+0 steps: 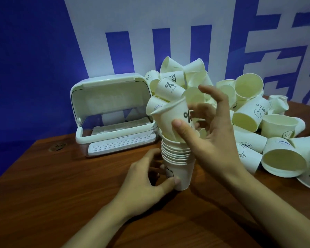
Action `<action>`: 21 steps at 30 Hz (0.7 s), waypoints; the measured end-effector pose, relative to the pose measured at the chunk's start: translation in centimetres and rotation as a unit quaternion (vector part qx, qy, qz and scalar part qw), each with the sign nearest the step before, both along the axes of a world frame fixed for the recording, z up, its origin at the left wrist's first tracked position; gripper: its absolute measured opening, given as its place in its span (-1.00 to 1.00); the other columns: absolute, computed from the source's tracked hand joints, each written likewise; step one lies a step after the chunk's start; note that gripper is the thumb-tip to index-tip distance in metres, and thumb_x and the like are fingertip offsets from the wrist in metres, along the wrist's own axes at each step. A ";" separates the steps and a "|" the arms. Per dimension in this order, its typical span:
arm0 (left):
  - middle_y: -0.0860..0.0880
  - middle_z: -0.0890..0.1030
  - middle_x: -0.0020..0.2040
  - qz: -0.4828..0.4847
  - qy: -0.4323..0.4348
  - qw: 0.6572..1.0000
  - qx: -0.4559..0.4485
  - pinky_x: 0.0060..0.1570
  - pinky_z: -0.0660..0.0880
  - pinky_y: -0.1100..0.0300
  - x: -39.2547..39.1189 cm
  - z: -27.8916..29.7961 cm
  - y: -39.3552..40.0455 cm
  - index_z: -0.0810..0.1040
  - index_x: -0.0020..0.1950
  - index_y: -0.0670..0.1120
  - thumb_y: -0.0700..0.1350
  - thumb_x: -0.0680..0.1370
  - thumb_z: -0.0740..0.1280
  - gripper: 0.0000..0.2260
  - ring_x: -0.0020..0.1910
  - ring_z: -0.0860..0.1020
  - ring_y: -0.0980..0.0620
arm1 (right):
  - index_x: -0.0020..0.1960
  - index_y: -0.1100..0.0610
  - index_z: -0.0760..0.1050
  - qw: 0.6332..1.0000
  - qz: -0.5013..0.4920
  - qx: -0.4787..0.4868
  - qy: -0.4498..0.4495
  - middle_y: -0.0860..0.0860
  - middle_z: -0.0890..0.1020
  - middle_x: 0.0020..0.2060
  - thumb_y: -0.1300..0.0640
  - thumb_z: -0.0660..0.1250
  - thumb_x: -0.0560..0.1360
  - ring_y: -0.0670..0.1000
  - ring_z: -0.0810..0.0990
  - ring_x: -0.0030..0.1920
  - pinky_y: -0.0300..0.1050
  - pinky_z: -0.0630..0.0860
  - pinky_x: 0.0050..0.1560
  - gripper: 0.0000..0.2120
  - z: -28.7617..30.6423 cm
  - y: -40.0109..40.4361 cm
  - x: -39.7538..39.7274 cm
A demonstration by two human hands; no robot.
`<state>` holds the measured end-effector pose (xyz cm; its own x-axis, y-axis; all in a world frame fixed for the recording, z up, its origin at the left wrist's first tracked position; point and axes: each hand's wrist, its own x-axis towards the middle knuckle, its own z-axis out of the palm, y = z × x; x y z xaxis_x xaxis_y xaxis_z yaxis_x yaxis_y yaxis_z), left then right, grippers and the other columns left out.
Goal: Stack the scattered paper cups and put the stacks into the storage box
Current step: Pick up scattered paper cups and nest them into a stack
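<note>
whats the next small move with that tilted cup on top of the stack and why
Probably straighten the top cup and press it down. It sits tilted, only partly inside the stack, with the right hand on it and the left hand steadying the stack's base. Seating it makes the stack ready for another cup or for the open storage box.

One storage box (113,111), two hands (147,178).

Single head view, looking forward-down, close over wooden table (64,199)
</note>
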<state>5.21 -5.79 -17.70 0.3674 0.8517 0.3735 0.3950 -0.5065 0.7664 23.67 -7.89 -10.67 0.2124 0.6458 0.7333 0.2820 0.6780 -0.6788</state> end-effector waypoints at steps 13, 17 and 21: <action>0.26 0.64 0.26 0.035 -0.080 0.996 0.000 0.23 0.56 0.27 -0.3 0.0 0.2 0.38 0.53 0.07 0.14 0.41 0.59 -0.25 0.27 0.62 0.21 | -0.12 0.03 0.60 0.976 -0.131 -0.001 -0.173 -0.10 0.62 -0.11 -0.24 0.32 0.46 -0.01 0.59 -0.02 0.10 0.51 0.01 -0.66 -1.7 1.5 0.7; 0.18 0.60 0.42 0.025 -0.113 0.993 -0.011 0.39 0.52 -0.08 -0.4 0.1 0.4 0.39 0.55 0.15 0.30 0.40 0.57 -0.22 0.42 0.56 0.12 | 0.06 -0.01 0.53 0.981 -0.099 -0.034 -0.166 -0.16 0.65 -0.05 -0.23 0.39 0.40 -0.07 0.63 0.03 0.08 0.56 0.04 -0.64 -1.7 1.2 -0.2; 0.12 0.71 0.25 0.075 -0.147 0.986 0.025 0.28 0.60 -0.15 -0.1 -0.1 0.3 0.58 0.37 0.08 0.29 0.39 0.58 -0.38 0.28 0.67 0.07 | 0.12 -0.10 0.49 0.991 -0.013 -0.090 -0.103 -0.20 0.67 0.08 -0.19 0.39 0.44 -0.17 0.60 0.16 -0.05 0.52 0.20 -0.68 -1.9 1.1 -0.4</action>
<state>5.11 -5.46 -17.76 0.1092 0.8658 0.4882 0.2327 -0.4998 0.8343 23.31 -6.77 -12.60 0.0880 0.7667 0.6360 0.4423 0.5420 -0.7145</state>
